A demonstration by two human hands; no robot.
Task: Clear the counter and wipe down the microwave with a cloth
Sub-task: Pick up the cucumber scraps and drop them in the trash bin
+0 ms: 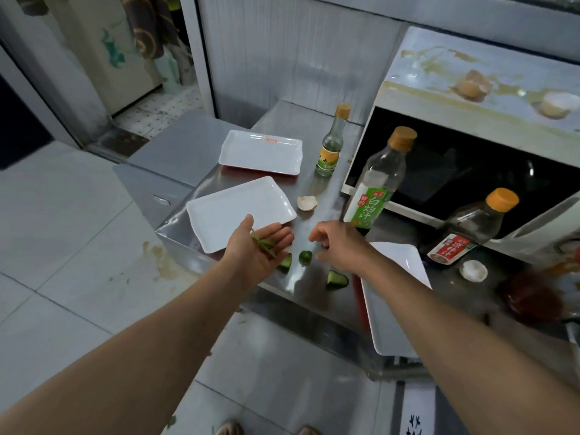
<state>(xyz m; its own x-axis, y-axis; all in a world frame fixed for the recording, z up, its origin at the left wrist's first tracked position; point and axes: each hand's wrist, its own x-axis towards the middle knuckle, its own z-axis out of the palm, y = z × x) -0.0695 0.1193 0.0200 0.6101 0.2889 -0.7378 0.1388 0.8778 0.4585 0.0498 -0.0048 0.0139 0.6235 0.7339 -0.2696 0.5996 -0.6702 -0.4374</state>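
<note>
1. Two hands over my steel counter [317, 142]: left hand [260, 246] flat, palm up, green stems [263, 243] resting on it.
2. Right hand [340, 246] loosely curled, holding nothing, above the cucumber pieces [305, 257].
3. Stained microwave [470, 127] far right.

Left grip [260, 246] palm-up, flat; right grip [337, 243] loosely curled, palm-down.

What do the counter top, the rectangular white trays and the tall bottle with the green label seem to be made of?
Grey counter top: probably brushed stainless steel, given its dull metallic sheen and reflections.
Rectangular white trays: smooth and glossy, likely melamine or plastic; ceramic is possible.
Tall clear bottle with green label: see-through, glass or plastic, cannot tell which.
</note>
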